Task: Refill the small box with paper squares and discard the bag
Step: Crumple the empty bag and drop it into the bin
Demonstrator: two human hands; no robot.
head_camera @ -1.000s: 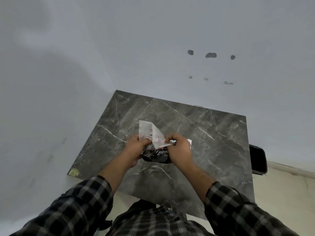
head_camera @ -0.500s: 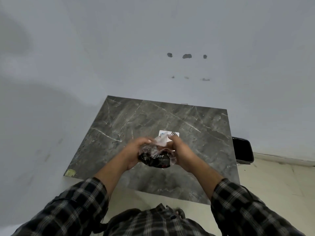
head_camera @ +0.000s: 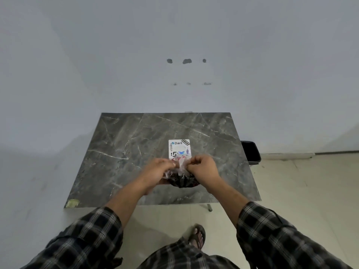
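A crumpled clear plastic bag [head_camera: 179, 165] is pinched between my left hand [head_camera: 158, 169] and my right hand [head_camera: 203, 166], just above the dark marble table [head_camera: 126, 148]. Under the bag sits a dark, rounded container [head_camera: 183, 182] with pale lettering, mostly hidden by my hands. A white rectangle covered in stickers [head_camera: 179, 149], with the word Dart on it, lies flat on the table just beyond my fingers. I cannot see any paper squares.
A black bin [head_camera: 251, 152] stands on the floor at the table's right side, against the wall. A yellowish patch [head_camera: 72, 203] marks the table's near left corner. My sandalled foot [head_camera: 198, 236] is on the tiled floor below.
The bag stood up flat between my hands a second ago; now it is bunched down small. The view has swung so the table sits square, and the white stickered rectangle shows fully.
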